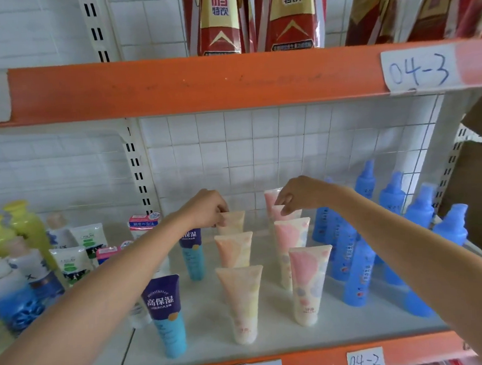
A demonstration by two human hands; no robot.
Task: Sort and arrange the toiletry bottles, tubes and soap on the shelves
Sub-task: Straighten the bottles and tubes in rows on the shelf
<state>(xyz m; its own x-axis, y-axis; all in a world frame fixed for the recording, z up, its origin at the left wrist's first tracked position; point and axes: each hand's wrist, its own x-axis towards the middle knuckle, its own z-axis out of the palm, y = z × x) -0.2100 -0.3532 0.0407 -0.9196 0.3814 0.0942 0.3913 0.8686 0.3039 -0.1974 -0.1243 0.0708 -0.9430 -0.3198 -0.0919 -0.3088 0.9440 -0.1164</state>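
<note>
Two rows of pastel tubes stand cap-down on the white shelf (pixel 272 341). My left hand (pixel 207 208) pinches the top of the rearmost yellow-orange tube (pixel 233 221); two more like it, a middle one (pixel 234 249) and a front one (pixel 241 303), stand before it. My right hand (pixel 299 194) grips the top edge of a pink tube (pixel 288 214) near the back of the pink row, with another pink tube (pixel 270 197) behind it. Further pink tubes, one mid-row (pixel 291 235) and one in front (pixel 309 282), stand nearer me. Purple-and-teal tubes, one in front (pixel 166 314) and one behind (pixel 193 255), stand left of them.
Several blue spray bottles (pixel 358 271) fill the right of the shelf. On the left are small white-green tubes (pixel 72 266), pink-labelled tubes (pixel 142 223), yellow bottles (pixel 25 223) and blue-white bottles (pixel 12 295). The orange upper shelf (pixel 200 83) overhangs, carrying red boxes (pixel 218 20). A slotted upright (pixel 137 171) divides the bays.
</note>
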